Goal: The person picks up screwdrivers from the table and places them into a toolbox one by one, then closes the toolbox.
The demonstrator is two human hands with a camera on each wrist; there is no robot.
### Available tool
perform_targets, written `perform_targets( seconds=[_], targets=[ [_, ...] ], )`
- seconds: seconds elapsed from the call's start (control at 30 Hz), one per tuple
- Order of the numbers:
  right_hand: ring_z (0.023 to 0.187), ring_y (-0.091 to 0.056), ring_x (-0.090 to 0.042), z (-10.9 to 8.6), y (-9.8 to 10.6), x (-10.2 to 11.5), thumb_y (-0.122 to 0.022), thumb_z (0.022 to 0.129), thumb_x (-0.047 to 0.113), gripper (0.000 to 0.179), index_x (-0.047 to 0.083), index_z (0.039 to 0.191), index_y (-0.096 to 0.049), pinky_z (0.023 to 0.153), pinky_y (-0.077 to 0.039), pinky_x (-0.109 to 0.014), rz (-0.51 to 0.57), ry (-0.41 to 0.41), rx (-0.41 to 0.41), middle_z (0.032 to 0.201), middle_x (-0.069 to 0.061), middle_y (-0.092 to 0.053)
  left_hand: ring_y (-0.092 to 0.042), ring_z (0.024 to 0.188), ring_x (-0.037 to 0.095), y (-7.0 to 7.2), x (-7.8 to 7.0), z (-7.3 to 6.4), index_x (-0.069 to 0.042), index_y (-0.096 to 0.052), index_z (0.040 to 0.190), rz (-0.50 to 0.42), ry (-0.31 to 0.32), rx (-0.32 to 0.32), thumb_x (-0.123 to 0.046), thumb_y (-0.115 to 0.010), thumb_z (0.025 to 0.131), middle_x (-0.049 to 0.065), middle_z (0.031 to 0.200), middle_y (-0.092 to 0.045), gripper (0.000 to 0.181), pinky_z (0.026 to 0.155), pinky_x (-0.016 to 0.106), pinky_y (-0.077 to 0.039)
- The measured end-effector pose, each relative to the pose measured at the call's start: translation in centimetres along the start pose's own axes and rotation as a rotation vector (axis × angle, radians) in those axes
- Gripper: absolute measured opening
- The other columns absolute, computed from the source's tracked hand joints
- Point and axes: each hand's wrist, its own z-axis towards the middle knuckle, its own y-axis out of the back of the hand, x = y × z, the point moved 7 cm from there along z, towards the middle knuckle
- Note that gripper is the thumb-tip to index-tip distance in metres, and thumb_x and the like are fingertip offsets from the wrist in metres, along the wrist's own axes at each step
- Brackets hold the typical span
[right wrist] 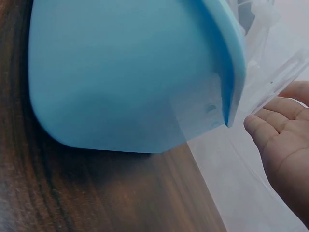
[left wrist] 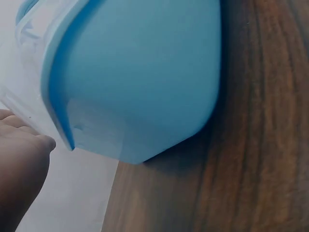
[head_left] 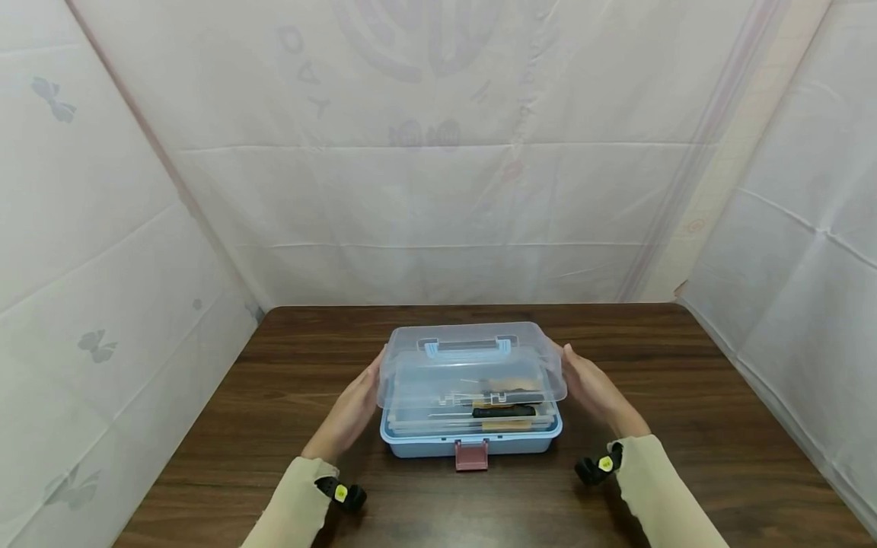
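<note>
A light blue toolbox sits on the table with its clear lid partly raised and tilted. Its pink latch hangs loose at the front. Through the lid show a black-handled screwdriver and other slim tools. My left hand lies along the left side of the lid, fingers mostly straight. On the opposite side, my right hand rests its extended fingers against the lid. In the right wrist view, the fingers appear at the lid's edge. The left fingertips are partly hidden.
A dark brown wooden table carries the box. White sheeting hangs behind it and on both sides. Black wrist cameras are strapped at both cuffs. A folding carry handle is set into the lid.
</note>
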Motion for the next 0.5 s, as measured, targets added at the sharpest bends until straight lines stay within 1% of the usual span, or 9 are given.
perform_targets(
  seconds=[0.03, 0.1, 0.17, 0.23, 0.33, 0.4, 0.43, 0.5],
  targets=[
    [0.148, 0.009, -0.031, -0.1, 0.0, -0.1, -0.014, 0.104, 0.047, 0.069, 0.0, 0.153, -0.002, 0.12, -0.009, -0.027, -0.012, 0.004, 0.0, 0.162, -0.013, 0.003, 0.012, 0.149, 0.02, -0.1, 0.0, -0.1, -0.008, 0.0, 0.155, -0.003, -0.003, 0.001, -0.048, -0.018, 0.104, 0.002, 0.163, 0.008, 0.068, 0.119, 0.05, 0.006],
    [0.148, 0.007, -0.03, -0.2, -0.1, -0.2, -0.014, 0.104, 0.048, 0.069, 0.002, 0.154, -0.005, 0.112, -0.019, -0.011, -0.034, 0.01, -0.002, 0.162, -0.012, 0.001, 0.013, 0.149, 0.021, -0.3, 0.1, -0.3, -0.008, 0.001, 0.155, -0.005, -0.008, 0.002, -0.047, -0.017, 0.104, 0.003, 0.163, 0.009, 0.067, 0.119, 0.05, 0.006],
    [0.148, 0.006, -0.03, -0.3, -0.2, -0.2, -0.014, 0.104, 0.049, 0.068, 0.003, 0.154, -0.006, 0.102, -0.025, -0.001, -0.041, 0.018, -0.005, 0.162, -0.011, 0.0, 0.013, 0.149, 0.021, -0.4, 0.2, -0.5, -0.008, 0.001, 0.155, -0.005, -0.004, -0.003, -0.046, -0.017, 0.104, 0.003, 0.163, 0.009, 0.066, 0.118, 0.05, 0.006],
    [0.148, 0.005, -0.031, -0.4, -0.3, -0.3, -0.014, 0.104, 0.048, 0.067, 0.003, 0.154, -0.008, 0.099, -0.026, 0.0, -0.037, 0.024, -0.007, 0.162, -0.011, -0.001, 0.013, 0.149, 0.022, -0.4, 0.3, -0.6, -0.009, 0.0, 0.155, 0.005, 0.008, -0.014, -0.048, -0.018, 0.104, 0.002, 0.163, 0.008, 0.067, 0.119, 0.05, 0.005],
    [0.148, 0.004, -0.031, -0.7, -0.5, -0.3, -0.014, 0.104, 0.047, 0.066, 0.004, 0.154, -0.009, 0.099, -0.027, -0.001, -0.036, 0.028, -0.008, 0.162, -0.011, -0.003, 0.013, 0.149, 0.021, -0.5, 0.5, -0.9, -0.01, -0.001, 0.155, 0.019, 0.017, -0.026, -0.048, -0.018, 0.104, 0.002, 0.163, 0.007, 0.066, 0.118, 0.051, 0.006],
    [0.148, 0.003, -0.031, -0.8, -0.5, -0.3, -0.014, 0.104, 0.047, 0.066, 0.004, 0.154, -0.01, 0.1, -0.026, -0.001, -0.039, 0.026, -0.01, 0.162, -0.011, -0.003, 0.013, 0.149, 0.02, -0.6, 0.6, -1.1, -0.01, -0.001, 0.155, 0.022, 0.018, -0.027, -0.047, -0.017, 0.104, 0.002, 0.163, 0.008, 0.065, 0.118, 0.049, 0.006],
    [0.147, 0.002, -0.031, -0.8, -0.5, -0.3, -0.014, 0.104, 0.047, 0.066, 0.004, 0.154, -0.01, 0.1, -0.026, -0.001, -0.04, 0.026, -0.009, 0.162, -0.012, -0.003, 0.014, 0.149, 0.02, -0.7, 0.6, -1.2, -0.01, 0.0, 0.155, 0.019, 0.014, -0.024, -0.046, -0.016, 0.104, 0.002, 0.163, 0.008, 0.064, 0.118, 0.047, 0.007],
    [0.147, 0.001, -0.03, -0.9, -0.7, -0.3, -0.013, 0.104, 0.046, 0.065, 0.004, 0.154, -0.011, 0.1, -0.025, 0.0, -0.039, 0.027, -0.006, 0.162, -0.012, -0.004, 0.014, 0.148, 0.019, -0.8, 0.7, -1.4, -0.009, 0.0, 0.155, 0.015, 0.01, -0.02, -0.044, -0.016, 0.105, 0.002, 0.163, 0.009, 0.064, 0.12, 0.034, 0.003]
  ],
)
